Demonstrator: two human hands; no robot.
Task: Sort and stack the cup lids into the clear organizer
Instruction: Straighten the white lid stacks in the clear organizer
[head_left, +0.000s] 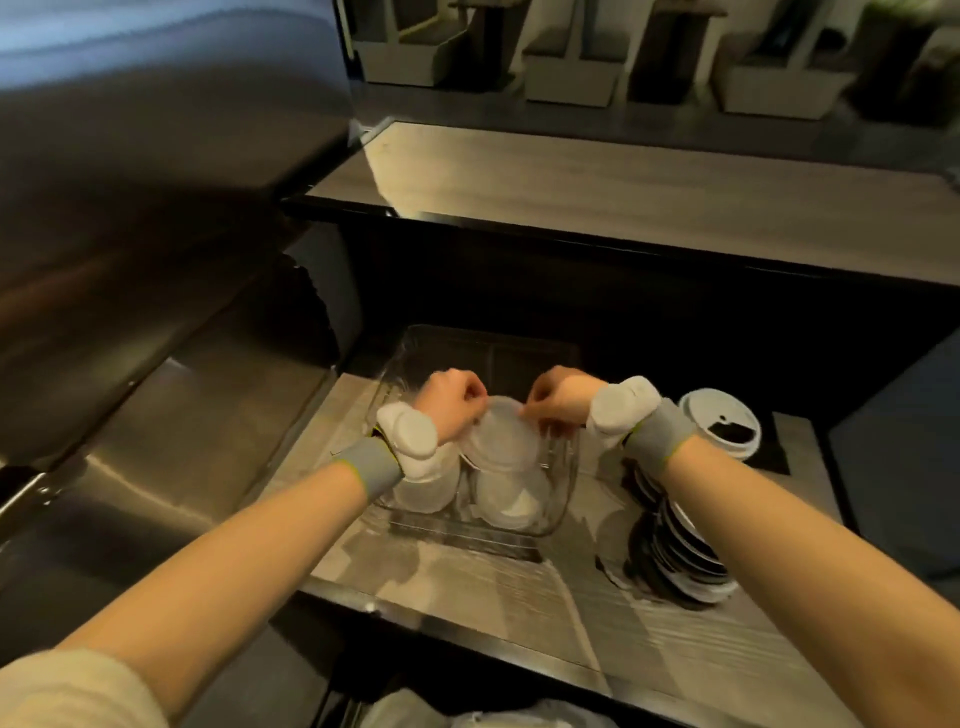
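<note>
A clear organizer (563, 499) stands on the counter in front of me, with divided compartments. Translucent lids (511, 501) are stacked in its near right compartment and more pale lids (423, 491) in the near left one. Both hands hold a stack of clear lids (501, 431) over the right compartment: my left hand (449, 402) grips its left edge and my right hand (558, 397) pinches its right edge. The fingertips are partly hidden behind the lids.
A white sip lid (719, 421) lies on a dark mat at the right. A leaning row of black-and-white lids (680, 540) lies under my right forearm. A steel surface (156, 447) is at the left, a raised wooden ledge (623, 192) behind.
</note>
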